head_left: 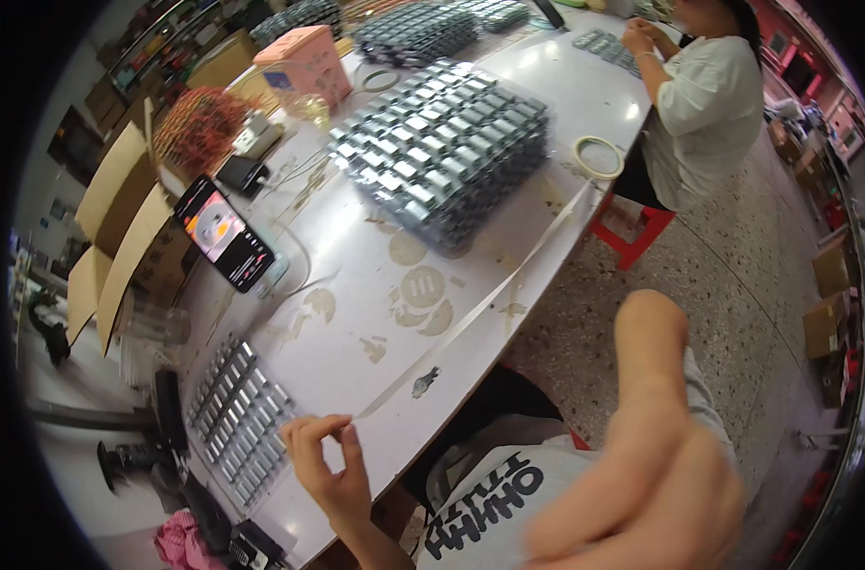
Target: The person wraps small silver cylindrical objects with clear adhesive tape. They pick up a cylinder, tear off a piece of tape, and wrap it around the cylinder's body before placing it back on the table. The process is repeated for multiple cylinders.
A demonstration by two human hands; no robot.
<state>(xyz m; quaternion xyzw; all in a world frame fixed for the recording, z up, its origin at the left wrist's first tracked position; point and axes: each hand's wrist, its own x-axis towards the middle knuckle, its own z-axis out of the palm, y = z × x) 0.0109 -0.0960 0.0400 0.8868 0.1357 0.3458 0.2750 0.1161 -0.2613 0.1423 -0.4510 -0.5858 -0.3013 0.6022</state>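
My left hand (326, 467) is at the front edge of the white table, its thumb and fingertips pinched on the end of a long pale tape strip (470, 315). The strip stretches along the table's near edge to a roll of tape (598, 158) at the far right corner. My right hand (641, 499) is raised close to the camera, over my grey shirt. It is smeared by motion, so its fingers cannot be made out. Left of my left hand lies a tray of rows of small metal parts (240, 418). A tall stack of such trays (442, 142) stands farther back.
A lit phone (225, 237) leans on a stand at the left, near an open cardboard box (133, 233). Behind are a pink box (304, 65), a power strip (257, 135) and orange wire bundles (199, 128). Another person (708, 114) sits at the far right on a red stool (632, 236).
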